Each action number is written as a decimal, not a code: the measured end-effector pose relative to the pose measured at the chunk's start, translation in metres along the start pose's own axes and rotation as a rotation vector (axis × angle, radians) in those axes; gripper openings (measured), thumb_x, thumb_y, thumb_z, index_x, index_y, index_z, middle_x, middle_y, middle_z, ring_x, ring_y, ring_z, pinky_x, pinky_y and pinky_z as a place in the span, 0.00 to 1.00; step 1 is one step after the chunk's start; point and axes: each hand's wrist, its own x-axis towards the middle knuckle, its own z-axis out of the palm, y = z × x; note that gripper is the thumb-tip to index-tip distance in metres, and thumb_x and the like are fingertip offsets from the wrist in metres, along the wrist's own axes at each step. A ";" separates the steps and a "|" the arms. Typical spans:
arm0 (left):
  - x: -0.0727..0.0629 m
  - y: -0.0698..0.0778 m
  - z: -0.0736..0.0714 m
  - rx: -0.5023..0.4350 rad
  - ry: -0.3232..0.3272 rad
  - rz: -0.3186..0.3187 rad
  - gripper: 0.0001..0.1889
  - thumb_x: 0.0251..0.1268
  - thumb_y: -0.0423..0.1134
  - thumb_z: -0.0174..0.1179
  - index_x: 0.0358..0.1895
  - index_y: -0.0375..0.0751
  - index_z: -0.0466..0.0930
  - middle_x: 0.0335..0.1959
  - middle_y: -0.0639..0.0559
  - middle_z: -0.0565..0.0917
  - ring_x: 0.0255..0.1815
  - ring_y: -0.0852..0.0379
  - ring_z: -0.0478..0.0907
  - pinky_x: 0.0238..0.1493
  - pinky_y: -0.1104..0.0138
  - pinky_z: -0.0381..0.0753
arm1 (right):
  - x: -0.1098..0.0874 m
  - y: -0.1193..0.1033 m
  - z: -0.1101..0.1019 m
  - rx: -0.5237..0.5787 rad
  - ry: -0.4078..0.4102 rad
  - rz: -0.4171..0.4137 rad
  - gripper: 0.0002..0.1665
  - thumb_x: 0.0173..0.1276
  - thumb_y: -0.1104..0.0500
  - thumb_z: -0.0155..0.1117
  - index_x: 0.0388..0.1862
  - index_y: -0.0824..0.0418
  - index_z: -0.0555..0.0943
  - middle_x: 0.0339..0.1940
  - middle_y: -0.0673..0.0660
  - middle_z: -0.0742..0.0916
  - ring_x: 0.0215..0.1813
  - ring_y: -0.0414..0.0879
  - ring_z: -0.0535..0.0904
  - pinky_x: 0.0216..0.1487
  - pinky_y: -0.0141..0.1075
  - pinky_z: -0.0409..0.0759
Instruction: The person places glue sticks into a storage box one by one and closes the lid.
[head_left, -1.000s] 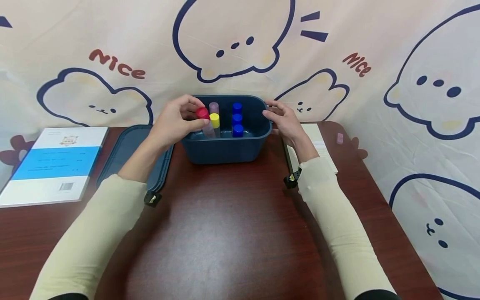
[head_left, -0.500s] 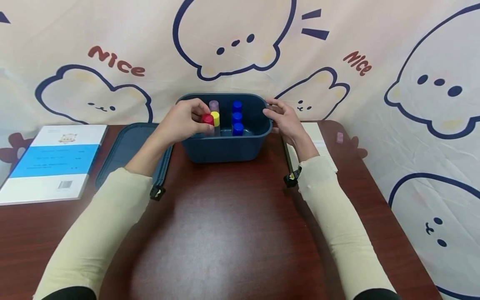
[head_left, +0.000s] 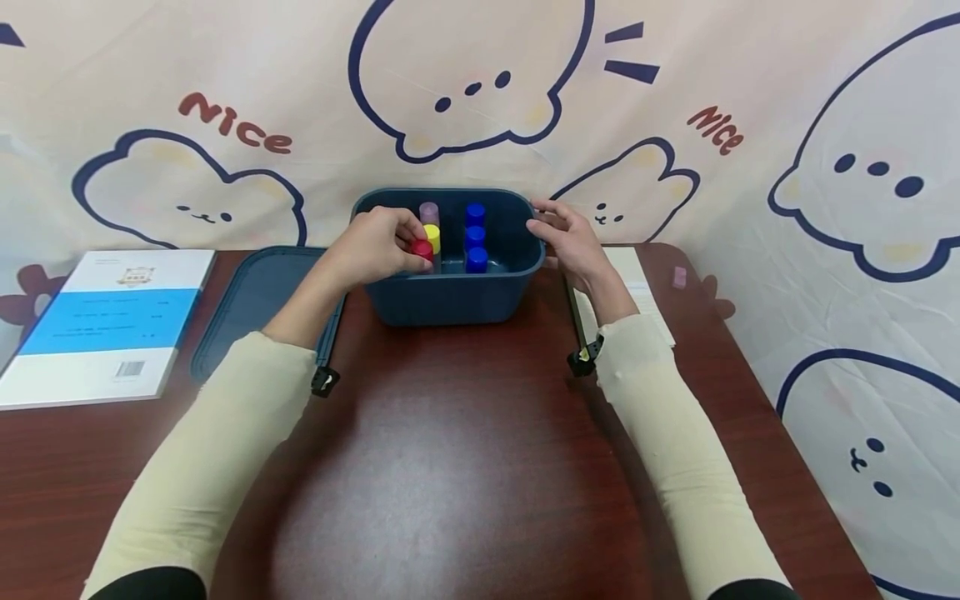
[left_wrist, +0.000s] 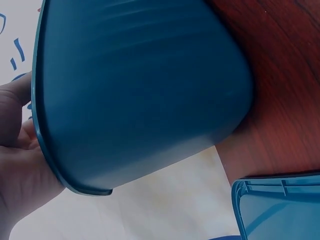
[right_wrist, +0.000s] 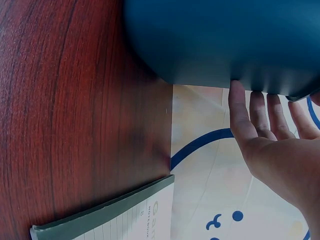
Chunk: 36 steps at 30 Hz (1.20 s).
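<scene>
A dark blue plastic bin [head_left: 450, 302] stands at the table's back edge. My left hand [head_left: 378, 243] reaches over its left end and pinches a clear tube with a red cap [head_left: 422, 249] down inside it. A yellow-capped tube [head_left: 432, 237] and a purple-capped tube [head_left: 428, 213] stand in line behind the red one. Three blue-capped tubes [head_left: 476, 237] form a second row to their right. My right hand [head_left: 573, 246] holds the bin's right end, thumb at the rim; in the right wrist view its fingers [right_wrist: 240, 112] touch the outer wall. The left wrist view hides the tubes.
A blue lid [head_left: 258, 292] lies left of the bin, beside a white and blue book [head_left: 112, 321]. On the right, a notebook [head_left: 633, 292] lies partly under my right arm. A patterned cloth [head_left: 480, 50] hangs right behind the bin.
My left hand has moved right and lower into the bin with the red-capped tube, which is now in front of the yellow-capped one. My right hand has stayed at the bin's end.
</scene>
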 end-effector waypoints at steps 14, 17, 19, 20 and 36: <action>0.000 -0.002 0.002 0.027 -0.004 0.021 0.15 0.63 0.31 0.71 0.50 0.30 0.79 0.50 0.36 0.82 0.49 0.41 0.78 0.60 0.52 0.80 | 0.001 0.001 0.001 0.005 0.007 -0.006 0.28 0.78 0.56 0.60 0.74 0.54 0.70 0.71 0.59 0.74 0.65 0.64 0.76 0.63 0.56 0.77; -0.001 -0.003 0.002 0.022 -0.006 0.028 0.15 0.62 0.30 0.71 0.49 0.30 0.79 0.48 0.36 0.82 0.48 0.42 0.80 0.59 0.53 0.80 | 0.001 0.001 0.001 0.008 0.006 -0.006 0.28 0.78 0.57 0.60 0.75 0.54 0.70 0.71 0.59 0.74 0.66 0.64 0.75 0.63 0.55 0.77; -0.001 -0.003 0.002 0.007 -0.008 0.032 0.15 0.62 0.29 0.71 0.49 0.30 0.79 0.48 0.36 0.82 0.48 0.42 0.81 0.59 0.53 0.81 | 0.001 0.001 0.001 0.011 0.005 -0.006 0.28 0.78 0.57 0.60 0.75 0.54 0.69 0.72 0.59 0.74 0.66 0.65 0.75 0.63 0.56 0.77; -0.001 -0.003 0.002 0.001 -0.007 0.034 0.15 0.62 0.29 0.71 0.49 0.30 0.79 0.48 0.36 0.82 0.48 0.42 0.81 0.59 0.53 0.81 | 0.001 0.001 0.001 0.013 0.005 -0.005 0.29 0.78 0.57 0.60 0.75 0.54 0.69 0.72 0.59 0.73 0.66 0.65 0.75 0.64 0.56 0.76; -0.008 0.000 -0.003 -0.103 0.021 0.047 0.17 0.65 0.30 0.69 0.54 0.31 0.77 0.50 0.37 0.82 0.49 0.43 0.82 0.57 0.53 0.82 | 0.000 0.001 0.001 0.005 0.006 -0.002 0.29 0.77 0.56 0.61 0.75 0.53 0.70 0.72 0.59 0.74 0.66 0.63 0.76 0.60 0.51 0.80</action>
